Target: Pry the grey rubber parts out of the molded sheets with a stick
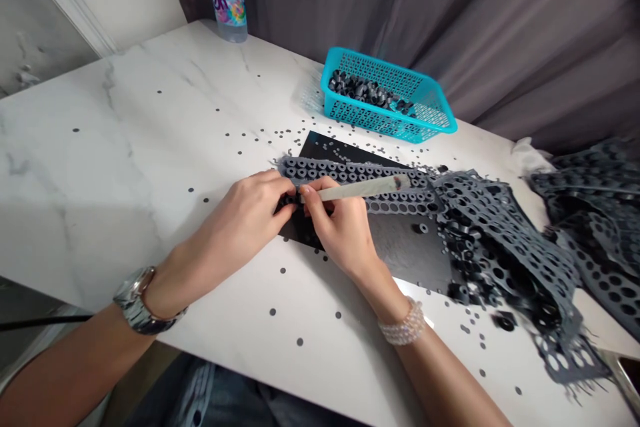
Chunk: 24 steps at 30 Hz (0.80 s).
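My right hand (340, 220) is closed round a slim tool with a whitish, tape-like handle (373, 188), its tip hidden by my fingers. My left hand (250, 210) is closed at the left end of a grey rubber sheet (350, 171) moulded with rows of small ring-shaped parts. Between its thumb and forefinger shows a small black rubber part (286, 201), partly covered. The fingertips of both hands nearly meet there. Under the sheet lies a dark flat board (410, 247). One loose rubber ring (423, 229) rests on the board.
A turquoise basket (385, 121) holding many small black parts stands behind the board. Punched sheets (505, 227) and loose parts are heaped at the right, with more sheets (600, 213) beyond. Small dark discs (273, 312) are scattered over the white table. A water bottle (230, 0) stands at the back left.
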### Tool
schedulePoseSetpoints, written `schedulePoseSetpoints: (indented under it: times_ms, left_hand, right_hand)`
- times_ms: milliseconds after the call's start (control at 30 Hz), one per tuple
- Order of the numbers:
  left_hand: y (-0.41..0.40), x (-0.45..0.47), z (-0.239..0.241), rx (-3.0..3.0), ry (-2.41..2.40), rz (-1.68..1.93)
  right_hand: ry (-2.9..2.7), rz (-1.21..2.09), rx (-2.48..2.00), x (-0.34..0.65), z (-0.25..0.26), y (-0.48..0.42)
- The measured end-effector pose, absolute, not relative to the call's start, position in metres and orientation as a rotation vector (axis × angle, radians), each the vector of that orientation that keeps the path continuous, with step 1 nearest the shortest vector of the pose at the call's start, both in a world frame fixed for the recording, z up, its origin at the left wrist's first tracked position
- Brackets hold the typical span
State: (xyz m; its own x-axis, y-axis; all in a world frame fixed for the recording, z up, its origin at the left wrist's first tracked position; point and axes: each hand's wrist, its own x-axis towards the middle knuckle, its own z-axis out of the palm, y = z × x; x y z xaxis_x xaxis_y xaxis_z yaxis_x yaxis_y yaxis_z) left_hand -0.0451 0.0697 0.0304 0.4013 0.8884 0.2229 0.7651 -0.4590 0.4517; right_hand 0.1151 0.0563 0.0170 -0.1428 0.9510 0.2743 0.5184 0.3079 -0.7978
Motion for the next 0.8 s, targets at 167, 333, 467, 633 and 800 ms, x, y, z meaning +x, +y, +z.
schedulePoseSetpoints:
  times_ms: [167,333,467,633,800]
  left_hand:
    - [0.073,-0.045,0.027,2.432,1.412,0.625]
    - [0.074,-0.046,0.027,2.314,1.418,0.595]
    - [0.071,-0.054,0.031,1.831,1.451,0.933]
    - [0.078,-0.066,0.031,1.057,1.27,1.173]
    - [0.083,-0.064,0.029,0.646,1.0,1.039]
  right_hand:
    - [-1.823,0.644,-1.319,0.111,0.016,0.056]
    - [-1.842,0.508,-1.385,0.103,0.015,0.057]
    - [-1.795,0.528,-1.421,0.101,0.014,0.057]
    - [-1.68,0.694,-1.423,0.106,0.013,0.056]
    - [-1.318,0.827,-1.298,0.117,0.018,0.058]
